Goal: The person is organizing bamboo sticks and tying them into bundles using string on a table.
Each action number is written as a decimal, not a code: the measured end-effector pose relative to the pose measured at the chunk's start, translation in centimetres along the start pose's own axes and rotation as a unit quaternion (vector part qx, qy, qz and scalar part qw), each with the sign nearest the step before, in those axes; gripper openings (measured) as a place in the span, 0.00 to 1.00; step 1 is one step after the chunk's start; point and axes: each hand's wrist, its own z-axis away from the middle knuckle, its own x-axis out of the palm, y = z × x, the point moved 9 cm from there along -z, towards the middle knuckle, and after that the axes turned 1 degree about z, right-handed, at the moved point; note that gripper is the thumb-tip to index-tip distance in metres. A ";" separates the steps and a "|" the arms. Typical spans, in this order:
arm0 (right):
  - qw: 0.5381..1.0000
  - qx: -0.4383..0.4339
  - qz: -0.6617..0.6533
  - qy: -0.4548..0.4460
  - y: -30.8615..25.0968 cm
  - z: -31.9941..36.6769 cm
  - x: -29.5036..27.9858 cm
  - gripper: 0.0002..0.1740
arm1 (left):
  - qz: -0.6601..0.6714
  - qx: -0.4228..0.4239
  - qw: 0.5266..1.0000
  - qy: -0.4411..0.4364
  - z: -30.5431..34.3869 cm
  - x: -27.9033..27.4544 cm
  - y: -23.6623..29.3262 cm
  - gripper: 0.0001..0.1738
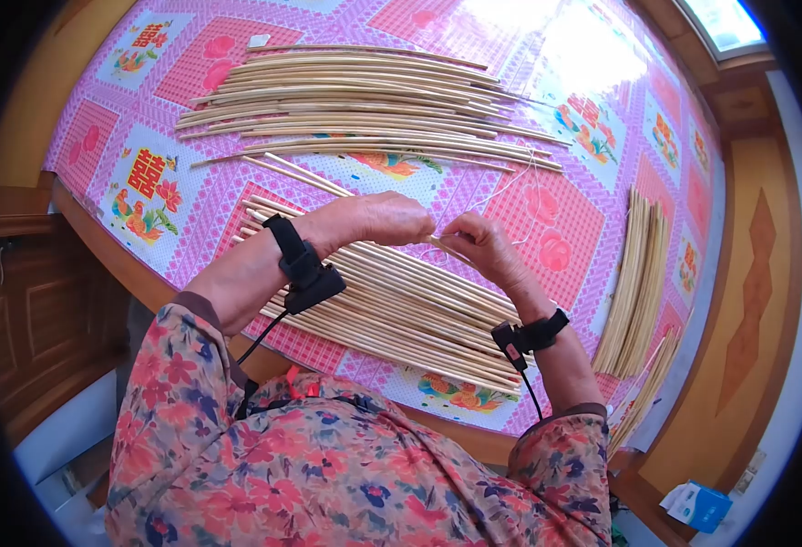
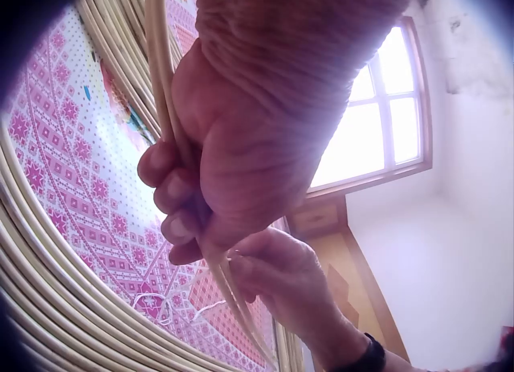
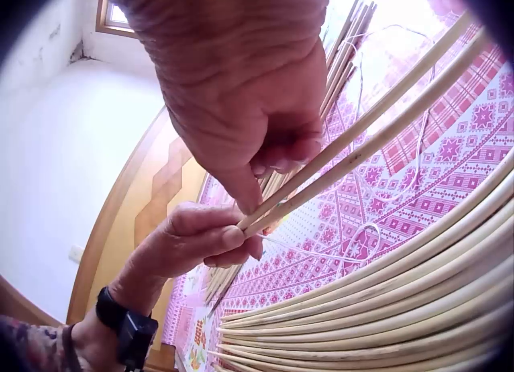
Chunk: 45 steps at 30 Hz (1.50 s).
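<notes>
Two slender pale wooden sticks (image 3: 365,147) lie together in my left hand (image 1: 383,219), whose fingers wrap round them in the left wrist view. Thumb and fingers pinch them near where the two sticks meet. Close beside it, my right hand (image 1: 485,248) has curled fingers, with a fingertip right at the sticks. A thin white string (image 3: 361,243) trails from the pinched place and loops over the tablecloth. In the left wrist view, the right thumb and forefinger pinch a short bit of string at the sticks; the curled fingers hide most of it.
Below the hands lies a row of pale sticks (image 1: 374,292) side by side. Another spread of sticks (image 1: 355,100) is at the far side. Bundled sticks (image 1: 633,283) stand along the right edge of the pink patterned tablecloth (image 1: 547,210).
</notes>
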 end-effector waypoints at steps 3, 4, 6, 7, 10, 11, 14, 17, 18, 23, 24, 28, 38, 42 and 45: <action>0.979 -0.094 0.147 0.103 -1.5 -0.1 -1.3 0.07 | 0.028 0.001 1.000 0.000 -0.5 0.6 -0.6 0.12; 0.980 -0.091 0.146 0.103 -1.4 -0.3 -1.4 0.07 | 0.014 0.008 1.000 -0.011 -0.6 1.3 -0.9 0.12; 0.968 -0.020 0.101 0.228 0.0 -0.5 -4.3 0.06 | 0.002 0.015 1.000 -0.023 -0.8 2.3 -1.3 0.12; 0.962 0.004 0.012 0.271 1.6 -0.7 -5.7 0.06 | 0.019 0.000 1.000 -0.022 -0.8 2.6 -1.7 0.12; 0.935 0.038 -0.141 0.322 3.3 -1.0 -7.3 0.06 | 0.040 -0.004 0.999 -0.005 -1.2 2.8 -2.1 0.12; 0.921 0.056 -0.224 0.313 3.7 -1.1 -7.1 0.06 | 0.046 0.005 0.999 0.012 -1.2 2.7 -2.1 0.12; 0.884 0.055 -0.346 0.308 4.2 -1.9 -6.8 0.05 | 0.034 0.014 0.999 0.003 -1.5 3.1 -2.3 0.13; 0.828 0.035 -0.441 0.344 4.4 -2.4 -7.1 0.06 | 0.027 0.014 0.999 -0.011 -1.4 3.6 -2.3 0.13; 0.827 0.036 -0.442 0.345 4.9 -2.7 -7.0 0.06 | 0.027 0.014 0.999 -0.013 -1.4 3.7 -2.3 0.13; 0.810 0.078 -0.477 0.333 7.5 -3.0 -5.8 0.07 | -0.004 -0.023 0.999 -0.024 -1.9 4.4 -2.8 0.13; 0.799 0.087 -0.486 0.344 8.0 -2.8 -5.7 0.07 | -0.005 -0.024 0.999 -0.025 -1.8 4.7 -3.0 0.13; 0.804 0.088 -0.478 0.341 8.8 -3.0 -5.2 0.07 | -0.083 0.029 0.994 0.064 -1.1 3.3 -1.2 0.11; 0.810 0.085 -0.469 0.343 9.1 -3.4 -5.3 0.07 | -0.185 0.033 0.963 0.191 0.0 2.4 0.7 0.08; 0.814 0.091 -0.459 0.344 9.5 -4.3 -5.0 0.07 | -0.137 0.025 0.962 0.235 -0.1 3.8 1.0 0.10; 0.808 0.091 -0.467 0.347 9.5 -4.7 -4.9 0.07 | -0.113 0.031 0.949 0.292 0.4 4.0 1.1 0.11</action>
